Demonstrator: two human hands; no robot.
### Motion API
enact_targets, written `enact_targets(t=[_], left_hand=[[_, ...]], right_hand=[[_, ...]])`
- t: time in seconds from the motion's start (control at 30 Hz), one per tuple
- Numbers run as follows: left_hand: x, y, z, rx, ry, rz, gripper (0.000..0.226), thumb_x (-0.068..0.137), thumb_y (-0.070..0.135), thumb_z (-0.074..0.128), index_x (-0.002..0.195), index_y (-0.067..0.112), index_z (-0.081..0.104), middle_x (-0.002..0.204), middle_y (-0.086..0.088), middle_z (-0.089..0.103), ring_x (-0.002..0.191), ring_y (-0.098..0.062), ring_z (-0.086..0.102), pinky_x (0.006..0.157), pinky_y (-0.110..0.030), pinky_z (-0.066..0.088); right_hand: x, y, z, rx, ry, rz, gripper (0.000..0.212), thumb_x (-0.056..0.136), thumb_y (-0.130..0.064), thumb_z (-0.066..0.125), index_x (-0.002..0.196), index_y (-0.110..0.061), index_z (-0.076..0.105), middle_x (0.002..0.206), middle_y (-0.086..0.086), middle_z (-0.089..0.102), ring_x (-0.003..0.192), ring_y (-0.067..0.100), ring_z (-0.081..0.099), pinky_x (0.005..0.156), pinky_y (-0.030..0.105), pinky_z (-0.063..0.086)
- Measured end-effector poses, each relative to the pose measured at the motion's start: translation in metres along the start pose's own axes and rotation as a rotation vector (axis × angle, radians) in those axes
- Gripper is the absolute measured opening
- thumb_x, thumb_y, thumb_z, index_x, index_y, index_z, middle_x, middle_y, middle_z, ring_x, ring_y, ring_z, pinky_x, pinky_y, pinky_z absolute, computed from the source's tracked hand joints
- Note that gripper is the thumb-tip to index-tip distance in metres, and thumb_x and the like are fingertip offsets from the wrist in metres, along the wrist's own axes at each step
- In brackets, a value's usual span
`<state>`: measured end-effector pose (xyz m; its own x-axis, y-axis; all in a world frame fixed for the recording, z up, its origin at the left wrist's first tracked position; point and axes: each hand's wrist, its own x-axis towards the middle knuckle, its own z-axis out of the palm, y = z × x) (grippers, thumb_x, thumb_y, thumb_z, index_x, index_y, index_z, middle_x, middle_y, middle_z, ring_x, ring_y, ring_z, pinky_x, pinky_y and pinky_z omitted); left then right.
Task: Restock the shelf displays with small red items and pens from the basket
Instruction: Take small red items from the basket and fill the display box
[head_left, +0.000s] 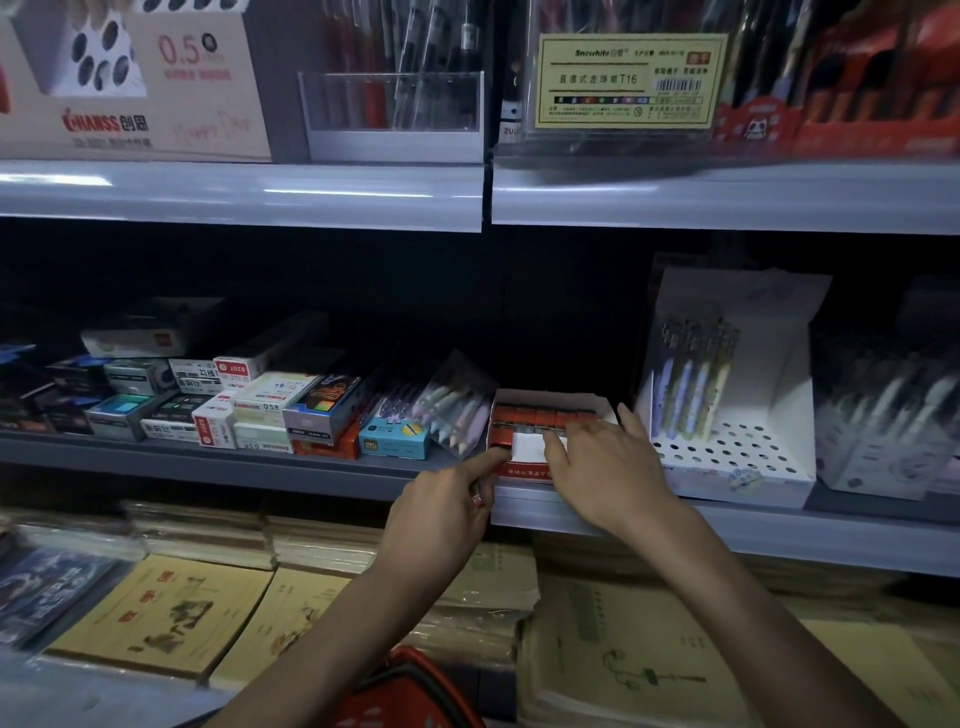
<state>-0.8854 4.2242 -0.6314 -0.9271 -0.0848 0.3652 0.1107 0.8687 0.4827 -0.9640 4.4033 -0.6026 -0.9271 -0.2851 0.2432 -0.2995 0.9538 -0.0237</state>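
Observation:
A shallow red-and-white display box (524, 470) sits at the front of the middle shelf, with a row of small red items (540, 418) standing along its back. My left hand (447, 514) is at the box's front left corner, forefinger stretched to the rim, other fingers curled on a small red item (478, 500). My right hand (605, 462) lies over the box's right half, fingers spread on the items and the white floor. A red basket (410, 691) shows at the bottom edge, below my left forearm.
A white perforated pen stand (727, 441) with several pastel pens stands right of the box. Stacked stationery boxes (249, 410) and a clear pen pack (457, 405) lie left. Notebooks (171, 618) fill the lower shelf. The upper shelf (239, 195) overhangs.

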Motion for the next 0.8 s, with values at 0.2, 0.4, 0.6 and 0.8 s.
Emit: enact_targets(t=[0.2,0.4,0.6,0.8], left_hand=[[-0.004,0.015,-0.012,-0.463,-0.072,-0.132,0.034,0.104,0.045,0.054,0.135,0.035,0.064,0.067,0.008,0.060,0.043,-0.003,0.052,0.043,-0.023,0.043],[-0.011,0.037,-0.033,-1.131,-0.239,-0.501,0.049,0.102,0.059,0.049,0.117,0.016,0.067,0.060,0.002,0.048,0.046,-0.009,0.041,0.040,-0.019,0.022],[-0.017,0.047,-0.039,-1.285,-0.297,-0.568,0.064,0.101,0.064,0.045,0.118,0.008,0.071,0.056,-0.001,0.048,0.045,-0.009,0.044,0.036,-0.019,0.023],[-0.021,0.053,-0.037,-1.248,-0.333,-0.524,0.064,0.099,0.068,0.041,0.098,0.012,0.074,0.059,-0.003,0.053,0.046,-0.009,0.046,0.037,-0.018,0.021]], right_hand=[[-0.010,-0.007,-0.014,0.164,0.173,-0.120,0.036,0.104,-0.032,0.039,0.123,-0.019,0.066,0.126,-0.003,0.067,0.120,0.018,0.055,0.110,0.036,0.035],[-0.036,-0.033,-0.047,0.807,0.075,-0.090,0.023,0.099,-0.025,0.056,0.094,-0.038,0.074,0.089,-0.019,0.070,0.084,-0.003,0.063,0.069,0.019,0.048],[-0.069,-0.034,-0.052,1.100,-0.254,-0.145,0.021,0.103,-0.028,0.059,0.093,-0.033,0.077,0.083,-0.017,0.074,0.090,0.002,0.070,0.088,0.025,0.054],[-0.080,-0.023,-0.051,1.325,-0.325,-0.090,0.017,0.092,-0.018,0.075,0.109,-0.019,0.078,0.088,0.001,0.078,0.083,0.012,0.074,0.078,0.019,0.055]])
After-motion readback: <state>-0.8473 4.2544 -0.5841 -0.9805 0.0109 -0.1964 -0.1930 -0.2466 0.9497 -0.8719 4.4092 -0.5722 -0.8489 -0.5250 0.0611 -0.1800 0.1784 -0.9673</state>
